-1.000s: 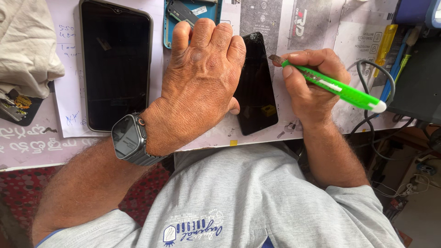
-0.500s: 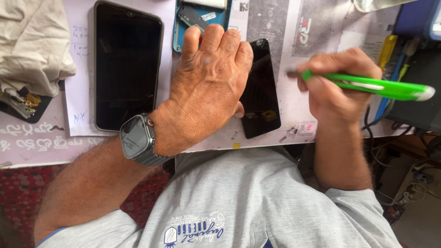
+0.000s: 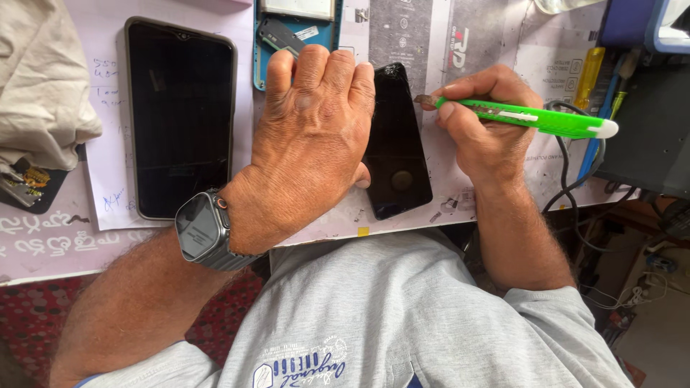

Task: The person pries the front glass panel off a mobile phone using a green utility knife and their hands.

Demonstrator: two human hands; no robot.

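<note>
My left hand (image 3: 313,140) lies flat, pinning the small black phone (image 3: 395,144) on the surface (image 3: 43,237). My right hand (image 3: 485,133) grips the green utility knife (image 3: 535,117), blade at the phone's three o'clock edge. Bigger phone (image 3: 180,115) sits at nine o'clock; cables (image 3: 575,194) crowd the right.

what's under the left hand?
The left hand presses flat on a small black phone; its right half and lower end show. The phone's left part is covered. Fingertips overlap a teal phone frame. All lie on a printed work mat.

bench (image 3: 43,244): pale, paper-covered | floor (image 3: 29,316): red patterned (perhaps carpet) | light: daylight
</note>
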